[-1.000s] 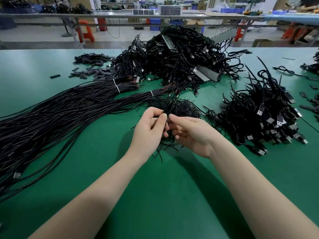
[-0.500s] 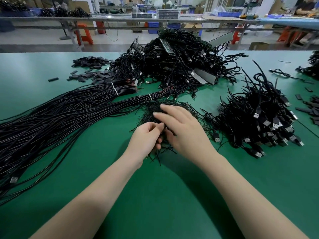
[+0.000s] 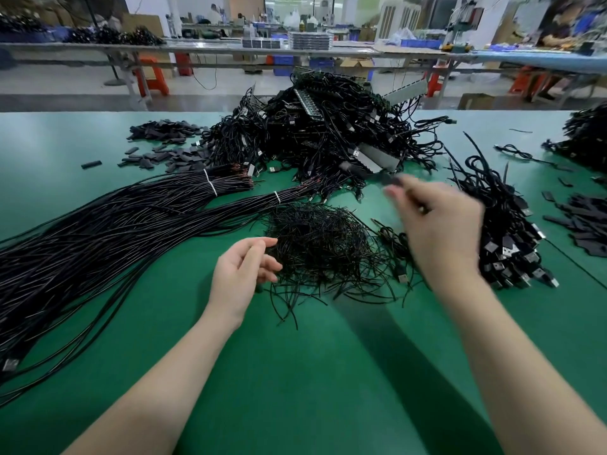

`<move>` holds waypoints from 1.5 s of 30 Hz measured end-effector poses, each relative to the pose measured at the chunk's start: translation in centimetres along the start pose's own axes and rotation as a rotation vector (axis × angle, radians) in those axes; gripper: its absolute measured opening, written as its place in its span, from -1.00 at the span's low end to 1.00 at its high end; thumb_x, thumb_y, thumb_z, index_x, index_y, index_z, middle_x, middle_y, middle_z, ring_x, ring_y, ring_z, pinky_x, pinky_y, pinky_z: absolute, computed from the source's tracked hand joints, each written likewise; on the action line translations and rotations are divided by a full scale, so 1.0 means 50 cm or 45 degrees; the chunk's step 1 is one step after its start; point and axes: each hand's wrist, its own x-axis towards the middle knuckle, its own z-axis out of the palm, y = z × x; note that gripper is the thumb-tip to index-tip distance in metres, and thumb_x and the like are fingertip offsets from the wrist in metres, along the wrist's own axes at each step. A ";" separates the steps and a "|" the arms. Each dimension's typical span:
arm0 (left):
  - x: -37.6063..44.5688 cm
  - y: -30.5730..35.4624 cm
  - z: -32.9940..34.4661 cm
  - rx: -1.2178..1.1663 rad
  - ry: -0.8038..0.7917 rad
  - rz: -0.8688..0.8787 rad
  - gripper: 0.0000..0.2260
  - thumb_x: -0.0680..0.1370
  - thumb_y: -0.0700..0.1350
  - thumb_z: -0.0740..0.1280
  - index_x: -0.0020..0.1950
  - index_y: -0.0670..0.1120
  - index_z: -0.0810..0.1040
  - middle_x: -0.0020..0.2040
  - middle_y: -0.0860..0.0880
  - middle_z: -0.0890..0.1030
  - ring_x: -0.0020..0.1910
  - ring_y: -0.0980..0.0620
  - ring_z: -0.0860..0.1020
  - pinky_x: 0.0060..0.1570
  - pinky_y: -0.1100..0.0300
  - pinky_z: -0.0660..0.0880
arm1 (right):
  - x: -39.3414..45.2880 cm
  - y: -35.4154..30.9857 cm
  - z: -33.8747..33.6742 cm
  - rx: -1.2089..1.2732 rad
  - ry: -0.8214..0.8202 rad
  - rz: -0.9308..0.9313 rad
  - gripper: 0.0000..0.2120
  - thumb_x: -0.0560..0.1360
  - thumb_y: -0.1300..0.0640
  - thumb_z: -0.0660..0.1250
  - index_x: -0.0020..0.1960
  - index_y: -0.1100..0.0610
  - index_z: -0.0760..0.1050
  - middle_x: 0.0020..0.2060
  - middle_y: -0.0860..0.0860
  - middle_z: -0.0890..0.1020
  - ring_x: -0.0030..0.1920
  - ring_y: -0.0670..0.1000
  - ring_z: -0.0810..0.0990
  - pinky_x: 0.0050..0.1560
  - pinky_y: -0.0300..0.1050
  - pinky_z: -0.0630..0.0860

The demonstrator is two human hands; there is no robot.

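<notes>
A: What has been changed?
B: The right hand has been lifted off the tie pile toward the cable heap, blurred; its grip cannot be told. The left hand is kept slack at the pile's left edge. A cable is probably being fetched.
A: The ties' axis?
B: None shared; strands are strewn every way.

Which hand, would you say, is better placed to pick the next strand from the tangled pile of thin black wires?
Probably the left hand: it sits at the edge of the tangled pile of thin black wires, fingers loose. The right hand is blurred, raised beyond it.
</notes>
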 end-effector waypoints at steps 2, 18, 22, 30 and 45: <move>0.002 -0.010 -0.003 0.034 0.063 0.047 -0.77 0.64 -0.13 0.17 -0.01 0.02 0.63 -0.33 0.01 0.64 -0.39 0.11 0.55 -0.35 0.30 0.47 | 0.049 0.048 -0.044 -0.177 0.158 0.099 -0.67 0.59 0.03 0.29 0.26 0.18 0.56 -0.08 0.12 0.65 -0.16 0.04 0.51 -0.20 -0.17 0.37; -0.021 -0.021 0.000 0.397 0.248 0.256 -0.81 0.60 -0.13 0.23 0.13 0.12 0.49 -0.11 0.15 0.64 -0.26 0.19 0.54 -0.25 0.28 0.50 | 0.063 0.079 -0.076 -0.694 -0.349 0.169 -0.44 0.56 -0.06 0.27 0.45 0.23 0.31 0.33 0.24 0.48 0.36 0.23 0.39 0.35 0.18 0.31; 0.027 -0.007 -0.040 0.777 0.396 0.249 -0.67 0.56 -0.20 0.25 0.31 0.02 0.45 0.24 0.00 0.48 0.12 0.08 0.49 0.06 0.13 0.44 | -0.072 -0.013 -0.013 -0.281 -0.360 -0.076 -0.62 0.50 0.09 0.39 0.27 0.21 0.53 0.14 0.15 0.61 0.16 0.17 0.55 0.25 0.17 0.43; 0.134 0.023 -0.287 2.143 0.210 0.010 -0.69 0.62 0.07 0.23 0.30 -0.01 0.50 0.21 -0.10 0.55 0.16 -0.17 0.53 0.07 -0.03 0.47 | -0.228 -0.034 0.061 -0.016 -0.397 -0.105 -0.62 0.38 0.36 0.47 0.18 0.17 0.60 0.04 0.04 0.64 0.18 0.19 0.56 0.24 0.16 0.49; 0.184 0.266 -0.323 1.341 0.549 0.396 -0.82 0.64 0.00 0.22 0.06 -0.10 0.45 -0.01 -0.24 0.61 0.00 -0.29 0.54 -0.02 -0.09 0.43 | -0.229 -0.024 0.053 0.019 -0.335 0.014 -0.68 0.39 0.39 0.44 0.10 0.16 0.62 -0.05 0.02 0.63 0.06 0.00 0.51 0.22 -0.42 0.22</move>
